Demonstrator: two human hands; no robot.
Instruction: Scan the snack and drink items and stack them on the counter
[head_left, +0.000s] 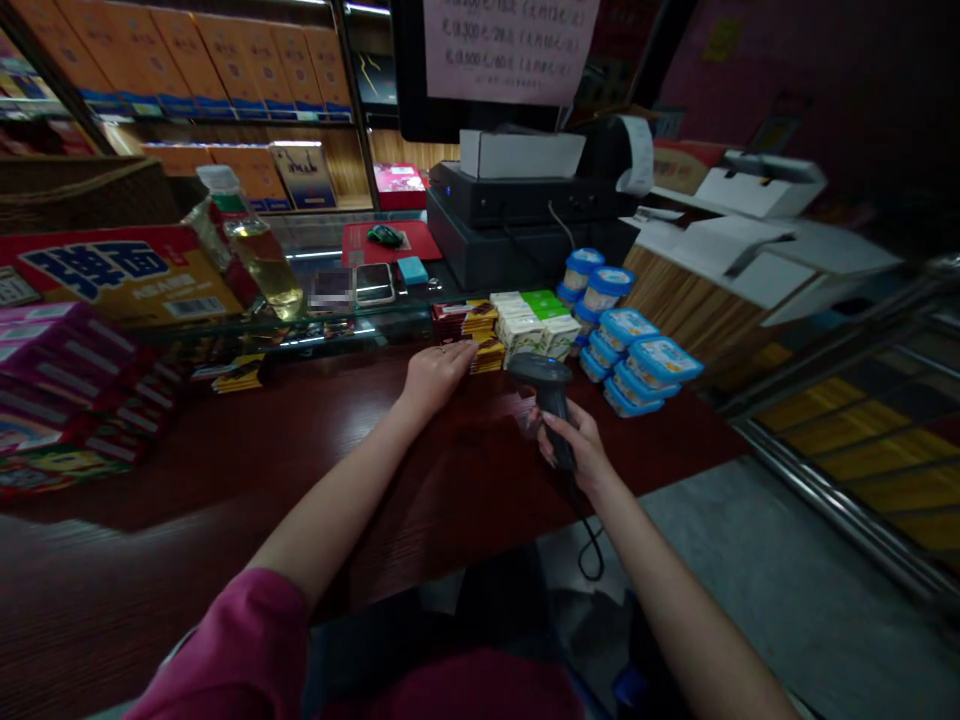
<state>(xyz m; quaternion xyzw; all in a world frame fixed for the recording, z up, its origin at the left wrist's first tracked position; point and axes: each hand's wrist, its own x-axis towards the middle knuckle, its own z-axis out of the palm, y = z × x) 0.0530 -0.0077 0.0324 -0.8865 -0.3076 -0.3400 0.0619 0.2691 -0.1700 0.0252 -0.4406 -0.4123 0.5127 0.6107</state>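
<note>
In the head view, the right grip (574,440) is wrapped shut around the handle of a dark grey plastic handheld scanner (553,400), held above the reddish-brown wooden desk (337,430). The left grip (436,375), palm down with fingers loosely extended, meets a stack of flat yellow packets (486,355) at its fingertips; its underside is hidden. Just beyond the scanner and the right grip stand small white-and-green cartons (519,330). To the right of that grip are stacked blue-lidded rectangular plastic tubs (634,368), with blue-lidded round jars (602,296) behind them.
</note>
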